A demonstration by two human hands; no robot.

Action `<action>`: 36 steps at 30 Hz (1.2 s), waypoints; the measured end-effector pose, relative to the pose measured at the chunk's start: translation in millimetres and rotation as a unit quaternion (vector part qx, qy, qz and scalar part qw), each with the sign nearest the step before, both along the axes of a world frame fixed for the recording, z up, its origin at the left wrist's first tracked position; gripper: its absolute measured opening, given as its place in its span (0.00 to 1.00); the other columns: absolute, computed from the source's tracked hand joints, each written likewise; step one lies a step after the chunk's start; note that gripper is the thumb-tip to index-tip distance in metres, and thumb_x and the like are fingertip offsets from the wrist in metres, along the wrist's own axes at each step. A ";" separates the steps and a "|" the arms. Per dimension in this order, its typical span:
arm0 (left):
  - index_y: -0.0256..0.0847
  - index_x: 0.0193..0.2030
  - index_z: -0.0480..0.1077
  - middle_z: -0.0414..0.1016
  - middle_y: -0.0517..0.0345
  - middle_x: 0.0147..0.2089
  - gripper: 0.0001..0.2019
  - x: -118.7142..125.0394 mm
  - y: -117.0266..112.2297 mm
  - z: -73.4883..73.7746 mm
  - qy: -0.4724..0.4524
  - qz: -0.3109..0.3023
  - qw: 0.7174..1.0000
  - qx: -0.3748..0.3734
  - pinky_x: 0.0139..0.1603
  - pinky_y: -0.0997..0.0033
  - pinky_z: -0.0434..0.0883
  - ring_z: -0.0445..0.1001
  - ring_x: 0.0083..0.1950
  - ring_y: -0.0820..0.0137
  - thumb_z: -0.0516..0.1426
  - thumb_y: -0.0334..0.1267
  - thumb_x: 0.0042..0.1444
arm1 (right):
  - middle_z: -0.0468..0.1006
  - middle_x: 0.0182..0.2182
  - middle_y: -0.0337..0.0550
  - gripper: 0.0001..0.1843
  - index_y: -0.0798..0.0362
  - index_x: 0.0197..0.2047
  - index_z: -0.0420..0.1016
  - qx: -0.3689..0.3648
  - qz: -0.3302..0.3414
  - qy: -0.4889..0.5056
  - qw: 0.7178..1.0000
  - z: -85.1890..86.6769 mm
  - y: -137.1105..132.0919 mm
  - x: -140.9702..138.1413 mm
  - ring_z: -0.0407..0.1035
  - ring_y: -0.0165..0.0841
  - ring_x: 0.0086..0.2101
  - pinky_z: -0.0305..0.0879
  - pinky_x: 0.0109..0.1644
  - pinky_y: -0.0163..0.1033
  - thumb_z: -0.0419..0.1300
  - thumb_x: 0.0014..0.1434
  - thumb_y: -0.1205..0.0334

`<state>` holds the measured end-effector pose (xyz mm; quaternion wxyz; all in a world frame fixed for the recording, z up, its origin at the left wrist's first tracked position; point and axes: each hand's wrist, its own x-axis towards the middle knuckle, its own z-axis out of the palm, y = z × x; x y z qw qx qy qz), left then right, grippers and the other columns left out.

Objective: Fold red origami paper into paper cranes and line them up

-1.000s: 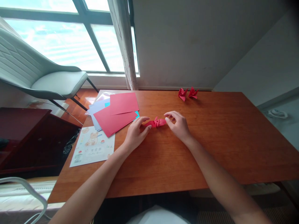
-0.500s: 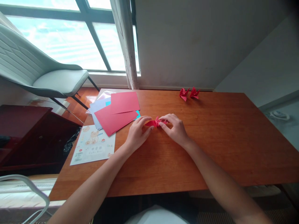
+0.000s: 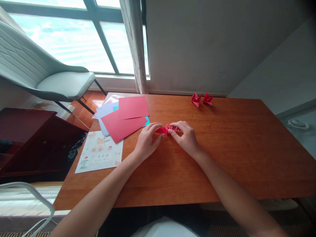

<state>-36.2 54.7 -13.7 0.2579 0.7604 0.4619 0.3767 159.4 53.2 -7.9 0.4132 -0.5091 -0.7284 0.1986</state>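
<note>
Between my two hands is a small red folded-paper figure (image 3: 167,129), low over the wooden table (image 3: 197,171). My left hand (image 3: 149,137) pinches its left wing between thumb and fingers. On the other side, my right hand (image 3: 184,135) grips the right part, its fingers bent over the paper and hiding some of it. A narrow point of folded paper sticks up in the middle. Two finished-looking red origami cranes, a left one (image 3: 196,99) and a right one (image 3: 207,98), stand close together near the table's far edge.
Left of my hands lie red paper sheets (image 3: 133,108) over pale lilac paper (image 3: 103,113) and a bit of blue. A white printed sheet with a bear (image 3: 98,154) is nearer the left edge. A grey chair (image 3: 66,84) and a dark red cabinet (image 3: 29,141) stand beyond that edge.
The view has shifted slightly. My hands keep their hold on the red folded paper, with only small finger movement.
</note>
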 end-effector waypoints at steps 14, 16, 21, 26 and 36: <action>0.42 0.52 0.71 0.77 0.50 0.52 0.11 -2.3 1.0 0.6 -0.026 0.008 1.000 0.009 0.57 0.59 0.70 0.74 0.55 0.61 0.57 0.38 0.63 | 0.81 0.38 0.44 0.10 0.50 0.42 0.77 0.050 -0.008 -0.023 0.998 -8.2 6.3 7.1 0.71 0.40 0.39 0.68 0.46 0.45 0.58 0.60 0.72; 0.42 0.50 0.72 0.77 0.51 0.50 0.10 -0.9 1.3 -1.1 -0.035 0.004 0.999 0.010 0.54 0.62 0.72 0.75 0.51 0.63 0.58 0.36 0.62 | 0.81 0.37 0.44 0.10 0.50 0.41 0.77 0.052 -0.004 -0.025 0.998 -7.4 7.4 8.5 0.71 0.40 0.39 0.68 0.45 0.45 0.58 0.60 0.71; 0.42 0.46 0.74 0.76 0.54 0.43 0.09 7.9 5.0 -6.3 -0.069 -0.002 0.998 0.007 0.43 0.69 0.73 0.75 0.41 0.69 0.59 0.31 0.58 | 0.81 0.36 0.43 0.09 0.49 0.40 0.77 0.047 0.013 -0.023 0.999 -6.7 7.7 8.8 0.72 0.40 0.39 0.68 0.46 0.45 0.59 0.60 0.70; 0.41 0.41 0.76 0.78 0.56 0.39 0.07 13.9 13.5 -10.0 -0.098 -0.008 0.995 -0.022 0.34 0.75 0.70 0.72 0.34 0.73 0.60 0.28 0.57 | 0.81 0.36 0.43 0.09 0.49 0.40 0.77 0.039 0.025 -0.025 0.999 -5.3 6.2 8.7 0.72 0.39 0.39 0.69 0.45 0.45 0.59 0.59 0.70; 0.40 0.34 0.77 0.79 0.60 0.33 0.06 18.0 21.6 -8.4 -0.101 -0.023 0.994 -0.022 0.31 0.77 0.67 0.70 0.29 0.76 0.61 0.26 0.54 | 0.81 0.38 0.43 0.09 0.49 0.42 0.77 0.039 0.026 -0.026 0.999 -3.3 4.8 8.5 0.72 0.38 0.39 0.70 0.45 0.44 0.59 0.60 0.70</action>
